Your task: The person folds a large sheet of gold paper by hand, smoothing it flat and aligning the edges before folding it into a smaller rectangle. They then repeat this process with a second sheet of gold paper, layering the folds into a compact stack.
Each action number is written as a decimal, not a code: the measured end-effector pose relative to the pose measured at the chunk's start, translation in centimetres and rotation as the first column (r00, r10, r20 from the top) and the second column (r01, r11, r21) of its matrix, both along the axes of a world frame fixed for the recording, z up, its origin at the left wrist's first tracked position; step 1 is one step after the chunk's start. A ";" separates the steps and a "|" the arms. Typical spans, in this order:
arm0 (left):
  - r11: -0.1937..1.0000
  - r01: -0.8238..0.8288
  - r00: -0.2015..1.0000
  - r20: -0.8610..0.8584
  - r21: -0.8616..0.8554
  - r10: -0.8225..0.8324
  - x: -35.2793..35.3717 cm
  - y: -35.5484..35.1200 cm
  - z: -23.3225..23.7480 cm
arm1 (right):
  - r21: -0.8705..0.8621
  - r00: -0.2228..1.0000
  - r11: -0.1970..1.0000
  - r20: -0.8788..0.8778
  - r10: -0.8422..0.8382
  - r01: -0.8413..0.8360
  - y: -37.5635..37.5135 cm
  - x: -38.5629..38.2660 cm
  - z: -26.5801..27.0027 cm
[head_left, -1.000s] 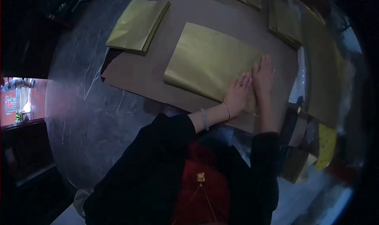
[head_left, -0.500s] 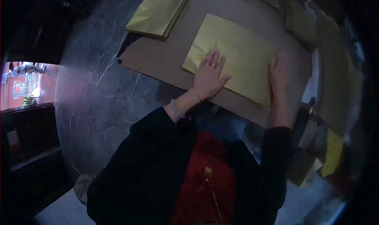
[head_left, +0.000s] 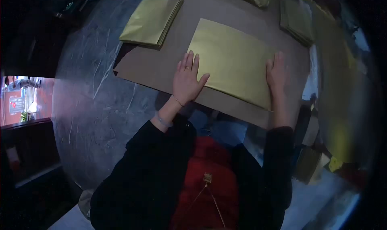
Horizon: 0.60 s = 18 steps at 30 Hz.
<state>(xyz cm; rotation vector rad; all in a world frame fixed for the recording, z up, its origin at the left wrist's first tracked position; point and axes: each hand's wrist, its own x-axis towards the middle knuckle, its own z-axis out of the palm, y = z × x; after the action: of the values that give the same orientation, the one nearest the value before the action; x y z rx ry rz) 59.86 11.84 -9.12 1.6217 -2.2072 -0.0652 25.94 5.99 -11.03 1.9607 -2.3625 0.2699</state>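
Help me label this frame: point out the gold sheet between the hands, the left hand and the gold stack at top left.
gold sheet (head_left: 231,60), head view, bare middle of its top face.
left hand (head_left: 186,81), head view, back of the hand.
gold stack (head_left: 150,19), head view, middle of top sheet.

The person wears a black jacket (head_left: 133,193) with long, loose sleeves. The left sleeve (head_left: 155,149) ends in a plain cuff a little above the wrist, and the right sleeve (head_left: 278,157) ends in the same plain dark cuff. The jacket hangs open down the front over a red garment (head_left: 193,197). On the red cloth sits a small square gold-coloured ornament (head_left: 207,178), with two thin pale cords (head_left: 215,203) spreading downward from it. The left hand (head_left: 186,80) carries a thin ring (head_left: 188,67) on one finger. A fine chain bracelet (head_left: 177,101) circles the wrist, and a pale, glassy bangle (head_left: 161,119) sits just beside the cuff.
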 end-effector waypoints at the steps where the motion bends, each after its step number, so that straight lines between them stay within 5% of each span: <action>1: 1.000 0.004 1.000 -0.011 -0.012 -0.004 0.1 -0.1 -0.4 | -0.038 1.000 0.999 -0.003 0.005 -0.005 -0.1 0.1 -0.1; 16: 1.000 -0.013 1.000 0.016 0.012 0.013 0.0 0.1 0.0 | 0.006 0.997 1.000 0.072 -0.030 0.029 0.3 1.0 0.5; 18: 1.000 -0.016 0.999 0.035 -0.007 0.016 -0.1 0.0 -0.2 | -0.069 0.975 0.985 -0.148 -0.168 0.159 0.0 2.8 -0.1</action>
<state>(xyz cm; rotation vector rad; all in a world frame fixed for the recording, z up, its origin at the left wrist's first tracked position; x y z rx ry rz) 59.75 11.83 -9.33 1.6487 -2.2175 -0.0247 28.76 6.03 -11.17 1.6848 -2.3712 0.1680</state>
